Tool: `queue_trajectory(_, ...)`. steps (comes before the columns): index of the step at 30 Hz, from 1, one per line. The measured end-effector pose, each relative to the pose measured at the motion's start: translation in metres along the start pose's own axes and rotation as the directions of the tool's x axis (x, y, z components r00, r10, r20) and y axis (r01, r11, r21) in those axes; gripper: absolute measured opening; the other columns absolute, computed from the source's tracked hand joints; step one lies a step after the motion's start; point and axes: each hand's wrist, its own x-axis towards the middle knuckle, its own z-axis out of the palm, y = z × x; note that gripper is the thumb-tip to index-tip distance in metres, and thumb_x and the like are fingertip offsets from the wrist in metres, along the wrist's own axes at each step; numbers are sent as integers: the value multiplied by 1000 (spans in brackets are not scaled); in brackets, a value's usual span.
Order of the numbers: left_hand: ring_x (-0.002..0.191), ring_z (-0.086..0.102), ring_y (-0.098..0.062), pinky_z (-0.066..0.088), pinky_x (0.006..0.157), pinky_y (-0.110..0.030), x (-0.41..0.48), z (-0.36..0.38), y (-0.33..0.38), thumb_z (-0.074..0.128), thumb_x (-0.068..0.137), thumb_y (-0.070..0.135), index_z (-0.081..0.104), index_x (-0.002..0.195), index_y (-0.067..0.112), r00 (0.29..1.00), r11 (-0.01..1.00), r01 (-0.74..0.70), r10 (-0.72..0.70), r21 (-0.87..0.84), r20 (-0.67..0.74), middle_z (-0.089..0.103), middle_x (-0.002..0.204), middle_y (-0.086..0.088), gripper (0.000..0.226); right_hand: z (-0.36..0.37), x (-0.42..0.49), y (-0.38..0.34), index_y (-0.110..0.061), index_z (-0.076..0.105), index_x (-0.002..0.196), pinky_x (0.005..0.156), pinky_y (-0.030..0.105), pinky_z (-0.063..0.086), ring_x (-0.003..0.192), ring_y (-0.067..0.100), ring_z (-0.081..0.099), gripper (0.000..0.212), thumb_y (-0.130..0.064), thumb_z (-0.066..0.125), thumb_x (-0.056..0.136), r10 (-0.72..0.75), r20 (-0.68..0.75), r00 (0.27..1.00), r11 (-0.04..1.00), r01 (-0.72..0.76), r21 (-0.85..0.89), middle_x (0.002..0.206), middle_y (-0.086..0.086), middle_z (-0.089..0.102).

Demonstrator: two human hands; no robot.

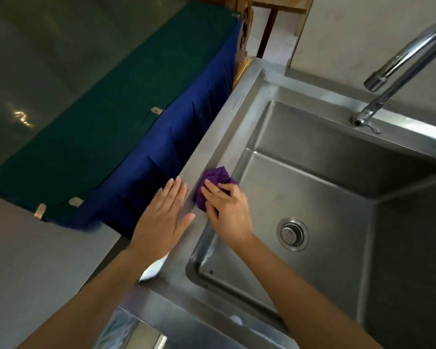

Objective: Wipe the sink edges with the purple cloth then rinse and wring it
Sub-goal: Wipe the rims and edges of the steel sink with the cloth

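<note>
Your right hand [227, 210] presses the purple cloth [215, 181] on the sink [212, 137] rim with curled fingers. Your left hand [161, 217] lies flat at 8 o'clock, fingers together. The faucet [410, 50] stands at 2 o'clock.

A person's left hand [161, 220] and right hand [227, 210], seen from a head-worn camera, are both bare, with slim fingers and short, rounded fingernails [178, 178]. The left forearm [98, 298] and right forearm [300, 293] are uncovered along their whole visible length, running smooth to the lower edge of the frame.
</note>
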Motion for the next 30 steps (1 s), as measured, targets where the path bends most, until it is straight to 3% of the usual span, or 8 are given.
queue_trajectory(2,141,24,-26,10,115,-32,-4,0,1,2,97,52,25,142,2,1000,1000,-9,9,18,-11,32,150,-15,71,-3,9,15,-26,65,117,102,35,30,109,17,42,36,-33,47,86,-56,44,997,992,61,-107,126,-9,63)
queue_trajectory(6,142,19,-25,14,114,-35,-4,2,0,3,96,54,21,143,3,999,999,-22,23,31,-38,29,151,-14,72,0,65,52,-23,48,135,115,52,18,137,35,30,53,-41,27,89,106,162,981,988,-85,-131,146,2,43)
queue_trajectory(10,142,20,-25,14,116,-35,-4,6,-1,6,96,55,21,144,6,998,1000,-27,28,9,-59,27,152,-13,70,5,119,76,-16,32,144,118,37,2,145,34,6,45,-22,32,99,254,123,959,967,-256,1,157,8,19)
queue_trajectory(13,141,24,-25,18,115,-35,-4,6,-1,8,96,55,21,144,6,998,1000,-25,26,8,-64,29,152,-13,69,3,129,72,-12,36,142,117,35,7,144,32,13,45,-10,37,97,300,44,953,949,-303,87,154,11,25)
queue_trajectory(15,141,24,-26,19,115,-37,-4,6,-1,8,96,55,21,144,6,998,999,-30,31,16,-62,29,152,-13,70,5,117,57,-10,43,138,114,37,18,140,33,29,47,-8,38,92,258,19,966,962,-259,90,150,16,34)
queue_trajectory(18,141,25,-26,19,113,-37,-4,6,-1,9,96,55,25,144,4,999,999,-31,32,23,-38,30,151,-14,72,8,71,26,-9,52,131,105,44,32,129,36,45,50,-14,36,84,51,40,998,996,-54,75,142,19,45)
queue_trajectory(24,143,21,-25,14,112,-35,-4,7,-1,11,94,59,24,145,4,999,999,-42,41,-12,-27,26,153,-13,76,0,76,46,-17,49,134,115,40,23,138,27,32,42,-21,37,94,-217,224,950,972,231,-36,147,7,42)
queue_trajectory(30,144,13,-24,18,111,-37,-5,9,-1,12,94,61,21,145,3,998,999,-45,45,-3,-38,21,155,-13,78,-17,177,101,-23,24,146,118,40,8,146,28,10,46,-21,28,101,91,247,965,982,-45,-186,158,7,16)
